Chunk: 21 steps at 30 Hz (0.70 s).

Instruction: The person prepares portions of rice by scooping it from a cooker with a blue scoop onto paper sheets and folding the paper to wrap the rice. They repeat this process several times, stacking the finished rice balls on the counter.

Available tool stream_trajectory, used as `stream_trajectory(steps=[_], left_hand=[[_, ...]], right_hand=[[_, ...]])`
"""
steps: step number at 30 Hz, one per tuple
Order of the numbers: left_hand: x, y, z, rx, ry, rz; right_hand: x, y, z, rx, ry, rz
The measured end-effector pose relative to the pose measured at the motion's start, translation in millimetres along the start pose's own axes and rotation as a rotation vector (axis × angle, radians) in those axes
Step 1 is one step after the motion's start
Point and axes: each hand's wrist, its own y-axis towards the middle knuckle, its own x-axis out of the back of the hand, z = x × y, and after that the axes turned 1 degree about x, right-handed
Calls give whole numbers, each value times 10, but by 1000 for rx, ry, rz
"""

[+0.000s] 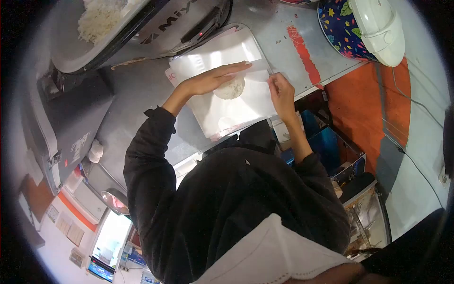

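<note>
A round, flat portion of white rice lies on a stack of white paper sheets on the metal counter. My left hand reaches across the rice's upper edge, its fingers stretched out flat and touching the top sheet. At the right edge of the paper, my right hand has its fingers bent together in a pinch on the sheet's edge. Part of the rice is hidden beneath my left hand.
A large open rice cooker with rice stands at the upper left. A patterned container with a white lid sits at the upper right. Red tape marks the metal counter. Crates stand below its right edge.
</note>
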Motion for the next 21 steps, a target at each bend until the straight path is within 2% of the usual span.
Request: stream_trajectory(steps=[1, 3, 5, 7, 8, 9, 10, 11, 13, 15, 19, 21], left_hand=[[-7, 3, 16, -30, -50, -10], [-71, 16, 27, -23, -26, -35], [-159, 26, 46, -17, 1, -62], [-305, 29, 81, 57, 252, -187], [-395, 27, 103, 56, 252, -190], [-493, 25, 114, 45, 418, -260], [-563, 36, 127, 30, 587, -331], [-622, 47, 121, 26, 588, -334], [-735, 55, 116, 11, 828, -452], [-798, 69, 81, 25, 845, -494], [-911, 121, 54, 69, 896, -615], [-942, 124, 37, 50, 871, -643]], right_hand=[[24, -15, -24, -1, 0, -7], [84, -45, -64, 67, 41, 151], [123, -130, -36, 27, 22, 116], [180, -226, -27, -9, -3, 90], [197, -293, -68, -141, 184, 225], [203, -365, -63, -277, 372, 357], [209, -422, -41, -274, 371, 354], [228, -472, 17, -241, 396, 350], [270, -558, 119, -208, 415, 352], [294, -629, 187, -122, 215, 473], [198, -551, 124, -85, 1, 358], [86, -428, 208, 288, -204, 124]])
